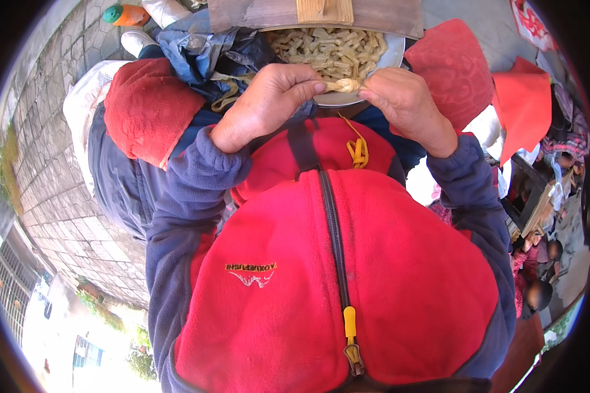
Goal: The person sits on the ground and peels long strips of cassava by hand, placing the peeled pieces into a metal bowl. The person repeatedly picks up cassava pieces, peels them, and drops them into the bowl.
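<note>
Both my hands pull on one short, pale yellow knotted strip (345, 85), which looks like a food knot of tofu skin or similar. My left hand (277, 100) pinches one end between thumb and fingers; my right hand (407, 104) pinches the other end. Just beyond them, a pale metal basin (394, 53) on my lap holds a heap of similar knotted strips (332, 49). Loose flat strips (226, 98) lie on a blue plastic bag (189, 46) to the left of the basin.
A wooden board (255, 12) covers the basin's far edge. Red cloths cover my knees. An orange bottle with a green cap (127, 15) lies on the paving at the far left. To the right are a red cloth (523, 100), a wooden frame (530, 196) and several people.
</note>
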A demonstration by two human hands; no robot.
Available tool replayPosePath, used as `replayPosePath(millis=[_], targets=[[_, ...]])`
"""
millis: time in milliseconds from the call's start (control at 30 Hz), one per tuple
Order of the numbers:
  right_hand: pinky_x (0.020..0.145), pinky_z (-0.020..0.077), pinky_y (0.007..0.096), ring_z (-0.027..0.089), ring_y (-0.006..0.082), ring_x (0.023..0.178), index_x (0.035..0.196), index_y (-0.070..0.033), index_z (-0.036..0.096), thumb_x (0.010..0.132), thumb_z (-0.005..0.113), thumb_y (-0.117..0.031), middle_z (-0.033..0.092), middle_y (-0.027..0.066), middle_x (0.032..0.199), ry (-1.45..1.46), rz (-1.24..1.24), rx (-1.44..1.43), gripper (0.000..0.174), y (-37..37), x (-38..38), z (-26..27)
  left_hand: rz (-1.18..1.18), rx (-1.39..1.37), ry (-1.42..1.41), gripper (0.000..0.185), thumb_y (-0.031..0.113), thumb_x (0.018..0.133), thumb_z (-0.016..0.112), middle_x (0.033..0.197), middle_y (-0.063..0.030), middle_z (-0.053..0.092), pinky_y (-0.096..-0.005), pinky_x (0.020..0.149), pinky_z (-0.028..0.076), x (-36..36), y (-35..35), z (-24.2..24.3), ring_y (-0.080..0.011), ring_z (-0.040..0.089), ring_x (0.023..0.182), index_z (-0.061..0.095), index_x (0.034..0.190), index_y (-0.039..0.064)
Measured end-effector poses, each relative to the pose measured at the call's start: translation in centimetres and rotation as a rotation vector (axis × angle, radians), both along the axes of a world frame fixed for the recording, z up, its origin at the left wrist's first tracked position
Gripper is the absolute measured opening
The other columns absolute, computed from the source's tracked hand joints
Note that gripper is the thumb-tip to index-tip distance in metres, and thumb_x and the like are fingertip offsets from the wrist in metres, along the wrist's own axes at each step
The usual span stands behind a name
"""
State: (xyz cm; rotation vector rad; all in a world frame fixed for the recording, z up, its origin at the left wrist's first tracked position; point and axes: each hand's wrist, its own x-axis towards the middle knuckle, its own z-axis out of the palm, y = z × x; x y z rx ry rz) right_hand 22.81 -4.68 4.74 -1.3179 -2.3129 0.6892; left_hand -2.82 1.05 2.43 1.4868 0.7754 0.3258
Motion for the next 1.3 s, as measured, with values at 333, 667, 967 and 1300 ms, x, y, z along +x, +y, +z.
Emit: replayPosePath(millis=[333, 667, 967, 1300], targets=[[0.066, 0.0484, 0.0402, 0.062, 0.0336, 0.077, 0.095, -0.006, 0.064, 0.089, 0.065, -0.021, 0.063, 0.0122, 0.083, 0.077, 0.062, -0.160, 0.017, 2.5, -1.3, 0.6, 0.009, -0.174, -0.142, 0.019, 0.015, 0.097, 0.062, 0.080, 0.0021, 0.064, -0.0213, 0.066, 0.043, 1.8, 0.8, -0.6, -0.0049, 0.050, 0.072, 0.070, 0.095, -0.001], [0.062, 0.0444, 0.0273, 0.051, 0.0107, 0.067, 0.110, -0.002, 0.063, 0.099, 0.055, -0.015, 0.055, 0.0024, 0.075, 0.373, -0.351, -0.333, 0.019, 5.9, -0.2, -2.6, 0.202, -0.093, -0.028, 0.022, 0.018, 0.098, 0.058, 0.072, 0.0016, 0.058, -0.0252, 0.060, 0.043, 2.6, 6.5, -2.4, -0.0081, 0.049, 0.067, 0.068, 0.098, -0.002], [0.073, 0.0504, 0.0348, 0.065, 0.0270, 0.080, 0.107, -0.003, 0.065, 0.093, 0.060, -0.018, 0.067, 0.0137, 0.088, 0.296, -0.524, -0.057, 0.020, 9.9, -0.4, -6.3, 0.368, 0.084, 0.035, 0.022, 0.022, 0.094, 0.062, 0.071, -0.0052, 0.062, -0.0310, 0.063, 0.046, 5.2, 11.1, -7.4, -0.0135, 0.054, 0.066, 0.066, 0.091, 0.000], [0.083, 0.0466, 0.0383, 0.063, 0.0279, 0.091, 0.102, -0.009, 0.069, 0.086, 0.069, -0.020, 0.067, 0.0098, 0.097, -0.020, -0.435, 0.386, 0.020, 8.0, 0.3, -6.8, 0.503, 0.432, 0.253, 0.020, 0.021, 0.089, 0.066, 0.075, -0.0155, 0.068, -0.0404, 0.068, 0.052, 3.8, 10.0, -6.0, -0.0279, 0.068, 0.071, 0.064, 0.091, 0.001]])
